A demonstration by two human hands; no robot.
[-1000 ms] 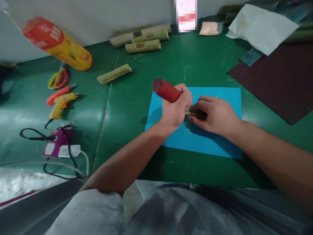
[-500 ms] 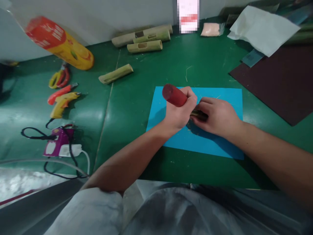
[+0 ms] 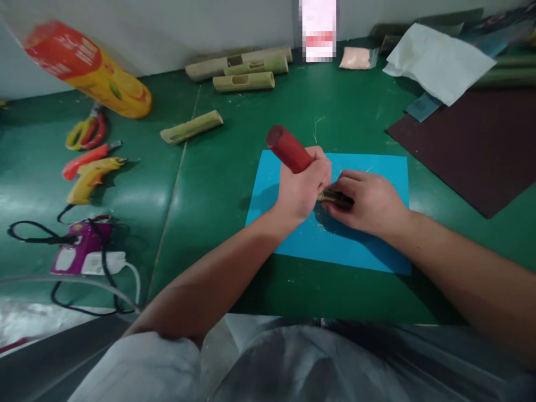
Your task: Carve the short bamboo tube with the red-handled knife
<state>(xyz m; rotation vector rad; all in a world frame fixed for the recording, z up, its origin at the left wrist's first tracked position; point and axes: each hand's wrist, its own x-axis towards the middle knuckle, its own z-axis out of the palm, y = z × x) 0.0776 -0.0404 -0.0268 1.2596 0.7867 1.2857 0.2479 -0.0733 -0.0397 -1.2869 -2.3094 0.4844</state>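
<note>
My left hand [image 3: 301, 187] is wrapped round a thick red handle [image 3: 290, 149], whose butt end tilts up and to the left. The tool's working end is hidden under that hand, so its kind does not show. Just to the right, my right hand [image 3: 368, 201] is closed on a short, dark piece of bamboo [image 3: 338, 198], gripping it between thumb and fingers. The bamboo's left end meets the underside of my left hand. Beneath both hands lies a blue sheet [image 3: 343, 254] with small shavings scattered on it.
Cut bamboo tubes [image 3: 243, 82] lie at the back, and another bamboo piece [image 3: 192, 127] lies nearer. At left are an orange-yellow bottle [image 3: 113, 89], scissors [image 3: 87, 131], a yellow glue gun [image 3: 92, 180] and a purple power box [image 3: 77, 245] with cables. A dark board [image 3: 464, 151] lies at right.
The view has shifted slightly, moving most things leftward. The red handle leans further up and left, and a bit more of the bamboo shows between my hands. Both grips remain.
</note>
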